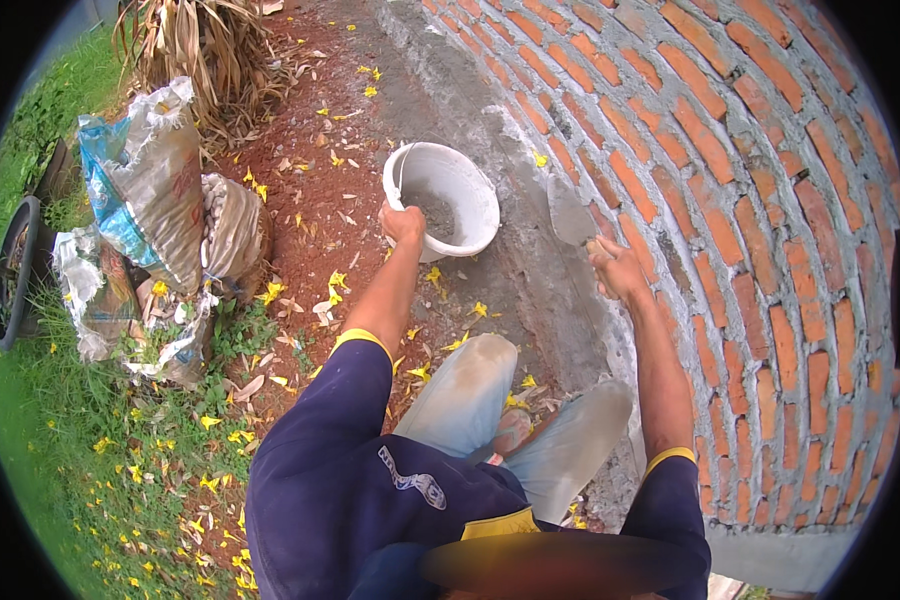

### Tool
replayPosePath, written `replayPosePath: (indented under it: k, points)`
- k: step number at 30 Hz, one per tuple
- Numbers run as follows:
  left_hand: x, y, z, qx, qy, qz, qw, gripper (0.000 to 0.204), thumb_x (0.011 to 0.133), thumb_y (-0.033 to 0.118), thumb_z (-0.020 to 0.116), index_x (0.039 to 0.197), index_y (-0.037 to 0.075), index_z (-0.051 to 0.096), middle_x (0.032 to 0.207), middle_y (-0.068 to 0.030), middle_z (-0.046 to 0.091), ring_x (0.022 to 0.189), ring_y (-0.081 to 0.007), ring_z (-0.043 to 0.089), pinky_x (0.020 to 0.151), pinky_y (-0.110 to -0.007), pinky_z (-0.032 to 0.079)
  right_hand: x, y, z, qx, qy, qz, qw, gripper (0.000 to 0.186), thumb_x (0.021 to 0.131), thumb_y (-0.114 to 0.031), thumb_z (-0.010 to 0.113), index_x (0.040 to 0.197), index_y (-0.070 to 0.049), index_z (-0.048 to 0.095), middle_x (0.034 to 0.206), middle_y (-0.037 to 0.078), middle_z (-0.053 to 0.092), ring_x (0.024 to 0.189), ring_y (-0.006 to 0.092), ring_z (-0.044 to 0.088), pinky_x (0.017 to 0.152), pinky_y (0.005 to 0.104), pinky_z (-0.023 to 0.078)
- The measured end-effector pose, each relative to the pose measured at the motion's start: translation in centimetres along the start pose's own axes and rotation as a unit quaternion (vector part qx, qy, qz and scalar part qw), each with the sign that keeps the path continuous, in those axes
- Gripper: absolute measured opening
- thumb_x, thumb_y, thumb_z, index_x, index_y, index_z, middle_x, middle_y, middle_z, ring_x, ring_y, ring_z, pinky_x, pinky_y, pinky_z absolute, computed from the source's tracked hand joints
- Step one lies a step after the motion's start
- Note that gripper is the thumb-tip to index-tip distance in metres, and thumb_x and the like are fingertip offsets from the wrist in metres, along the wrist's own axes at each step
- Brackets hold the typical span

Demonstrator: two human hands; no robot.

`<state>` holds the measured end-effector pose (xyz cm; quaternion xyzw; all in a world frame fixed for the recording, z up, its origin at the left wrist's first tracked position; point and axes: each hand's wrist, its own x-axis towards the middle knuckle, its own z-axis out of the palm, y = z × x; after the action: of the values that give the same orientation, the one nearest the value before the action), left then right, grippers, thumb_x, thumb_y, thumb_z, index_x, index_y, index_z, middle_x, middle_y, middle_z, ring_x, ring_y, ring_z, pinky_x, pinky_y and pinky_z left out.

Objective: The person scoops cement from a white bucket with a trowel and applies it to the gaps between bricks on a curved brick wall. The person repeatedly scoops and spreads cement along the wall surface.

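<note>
My left hand [402, 221] grips the near rim of a white plastic bucket [467, 190] that stands on the red earth and holds some grey mortar [434, 212]. My right hand [618, 268] holds a trowel [570, 212] by its handle; the grey blade points away from me, just right of the bucket and close to the foot of a red brick wall [730, 170]. I am crouched, with my knees in light trousers [470, 390] below my arms.
A grey mortar strip [515, 150] runs along the wall's base. Several filled plastic sacks [155, 190] lean together at the left, with a wheel [15, 270] beyond them on the grass. Dry leaves and yellow petals litter the soil.
</note>
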<state>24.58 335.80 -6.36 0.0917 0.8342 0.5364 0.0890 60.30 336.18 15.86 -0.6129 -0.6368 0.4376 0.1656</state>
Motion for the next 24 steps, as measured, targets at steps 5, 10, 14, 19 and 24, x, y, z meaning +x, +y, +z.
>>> replayPosePath:
  k: [5, 10, 14, 19, 24]
  points:
    - [2.0, -0.4, -2.8, -0.2, -0.06, -0.151, 0.966, 0.041, 0.076, -0.001, 0.052, 0.115, 0.004, 0.064, 0.109, -0.0194, 0.068, 0.104, -0.0346, 0.065, 0.092, -0.041, 0.05, -3.5, -1.7, -0.8, 0.003, 0.024, 0.015, 1.0, 0.058, 0.087, -0.009, 0.057, 0.144, -0.003, 0.044, 0.068, 0.005, 0.055, 0.047, 0.0135, 0.054, 0.041, 0.0276, 0.044]
    - [3.8, 2.8, -4.6, -0.225, -0.038, -0.118, 0.966, 0.043, 0.076, -0.004, 0.05, 0.117, 0.002, 0.062, 0.11, -0.0179, 0.068, 0.104, -0.0332, 0.065, 0.092, -0.04, 0.049, -4.0, -2.4, 0.1, -0.009, -0.006, -0.002, 1.0, 0.058, 0.088, -0.01, 0.058, 0.144, -0.003, 0.043, 0.08, 0.011, 0.063, 0.051, 0.0148, 0.06, 0.044, 0.0283, 0.049]
    - [5.7, 6.1, -1.6, -0.215, -0.01, -0.099, 0.972, 0.049, 0.076, -0.007, 0.047, 0.124, -0.001, 0.057, 0.114, -0.0186, 0.066, 0.105, -0.0327, 0.064, 0.092, -0.04, 0.049, 0.3, -1.6, 2.4, -0.083, 0.02, -0.04, 0.996, 0.056, 0.087, -0.01, 0.059, 0.142, -0.005, 0.046, 0.095, 0.018, 0.068, 0.058, 0.0207, 0.066, 0.054, 0.0334, 0.054]
    - [6.9, 8.7, 4.1, -0.165, -0.004, -0.021, 0.986, 0.055, 0.075, -0.005, 0.05, 0.13, -0.004, 0.053, 0.115, -0.0239, 0.064, 0.105, -0.0373, 0.063, 0.092, -0.043, 0.049, 9.4, -1.7, 4.0, -0.308, 0.176, -0.309, 0.882, 0.054, 0.084, -0.008, 0.06, 0.137, -0.004, 0.051, 0.107, 0.026, 0.067, 0.088, 0.039, 0.068, 0.079, 0.0451, 0.054]
    - [6.9, 12.7, 8.7, -0.025, -0.057, -0.055, 0.997, 0.063, 0.077, -0.003, 0.051, 0.139, 0.006, 0.046, 0.14, -0.0283, 0.039, 0.119, -0.0449, 0.051, 0.098, -0.043, 0.044, 15.3, -5.3, 5.1, -0.262, 0.108, -0.099, 0.954, 0.052, 0.082, -0.007, 0.061, 0.133, -0.003, 0.054, 0.106, 0.027, 0.066, 0.096, 0.0429, 0.065, 0.085, 0.0472, 0.051]
